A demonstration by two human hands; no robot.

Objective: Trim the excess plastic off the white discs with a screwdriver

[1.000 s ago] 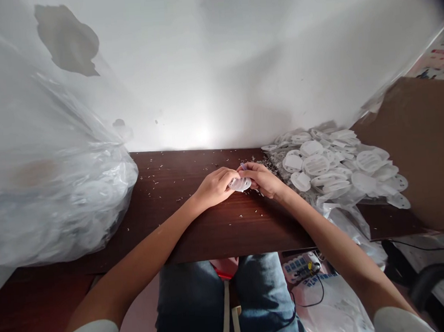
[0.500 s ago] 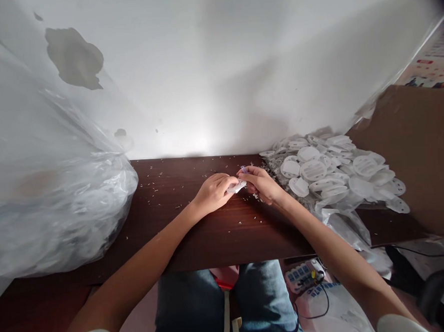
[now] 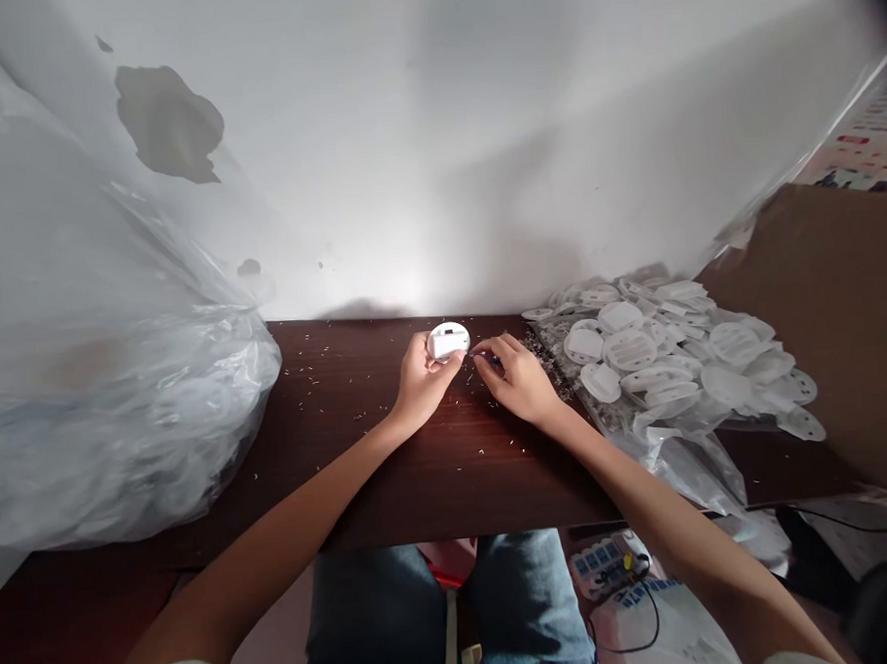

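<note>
My left hand [image 3: 420,378] grips a round white plastic piece [image 3: 448,342] by its lower edge, thumb in front. The piece stands tilted up with its face toward me; a raised block and a small dark slot show on it. Just to the right is my right hand [image 3: 517,376], its fingers curled together in a pinch. A small dark, bluish tip [image 3: 481,353] shows at those fingers, pointing toward the white piece; what it belongs to is hidden. A gap separates the two hands.
A heap of similar white plastic pieces [image 3: 659,344] lies on plastic at the right, beside a cardboard panel [image 3: 826,329]. On the left bulges a large clear plastic bag [image 3: 119,432]. Small white scraps [image 3: 359,417] dot the dark table [image 3: 438,493]. A power strip [image 3: 600,568] lies below.
My left hand has turned the white piece up so that its face shows, slightly left and higher. My right hand has drawn back a little from it.
</note>
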